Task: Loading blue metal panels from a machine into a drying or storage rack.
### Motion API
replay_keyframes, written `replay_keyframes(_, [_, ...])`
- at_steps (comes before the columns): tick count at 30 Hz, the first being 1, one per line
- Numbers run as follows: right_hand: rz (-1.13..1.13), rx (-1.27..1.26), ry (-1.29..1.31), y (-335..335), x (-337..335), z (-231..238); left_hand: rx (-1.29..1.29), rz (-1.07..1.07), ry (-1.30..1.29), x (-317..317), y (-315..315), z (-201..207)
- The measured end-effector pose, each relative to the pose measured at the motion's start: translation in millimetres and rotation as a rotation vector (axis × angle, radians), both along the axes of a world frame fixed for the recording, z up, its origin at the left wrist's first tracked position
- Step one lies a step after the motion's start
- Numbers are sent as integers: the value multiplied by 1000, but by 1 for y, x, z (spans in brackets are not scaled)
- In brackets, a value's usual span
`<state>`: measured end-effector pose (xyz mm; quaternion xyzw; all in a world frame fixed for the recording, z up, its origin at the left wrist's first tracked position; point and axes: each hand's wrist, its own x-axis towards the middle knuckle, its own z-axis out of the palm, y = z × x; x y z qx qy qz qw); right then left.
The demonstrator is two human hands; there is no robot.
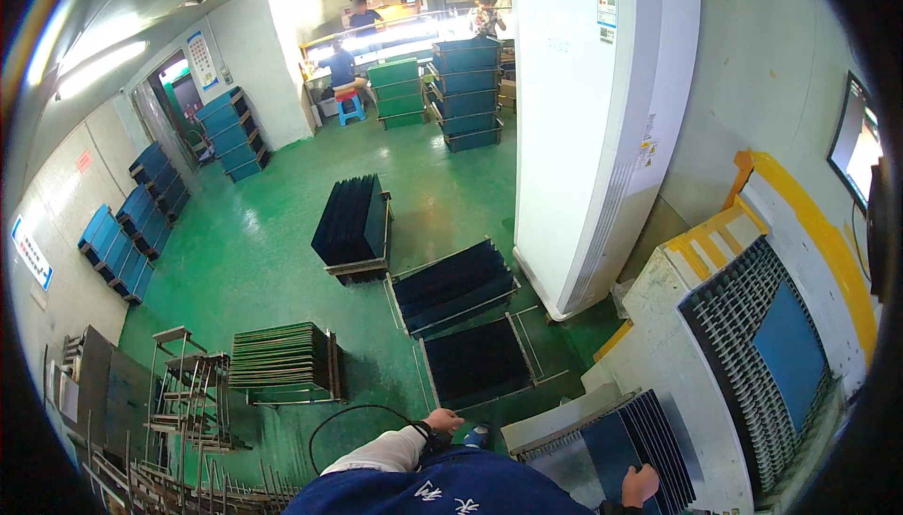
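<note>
My right hand [641,485] is closed at the near edge of a blue panel [611,454], one of several thin panels standing in a slotted rack [541,438] at the lower right. The fingertips are partly hidden, but the hand appears to grip that panel's edge. In front of my body, my left hand [444,420] hangs with its fingers curled together and nothing visible in them. A black band [435,439] circles the left wrist, and a dark cable [362,409] loops away from it.
A conveyor [729,346] with rollers carries a flat blue board [792,357] at my right. Racks of dark panels [475,364] and green-edged panels [285,357] stand on the green floor. A tall white air conditioner [574,139] rises ahead. Metal frames [188,393] crowd the left; people sit farther back.
</note>
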<state>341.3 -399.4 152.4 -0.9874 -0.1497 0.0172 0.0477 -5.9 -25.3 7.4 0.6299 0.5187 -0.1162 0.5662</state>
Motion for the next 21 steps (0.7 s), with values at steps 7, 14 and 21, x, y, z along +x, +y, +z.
replay_keyframes(7, [31, 22, -44, -5, 2, -8, -32, 41, -33, 2, -4, 12])
replay_keyframes(14, [50, 24, -82, -12, 5, -18, -30, 51, -20, 5, -7, 17])
replay_keyframes(21, [46, 37, -78, -9, 4, -17, -19, 20, -30, 0, -4, -3])
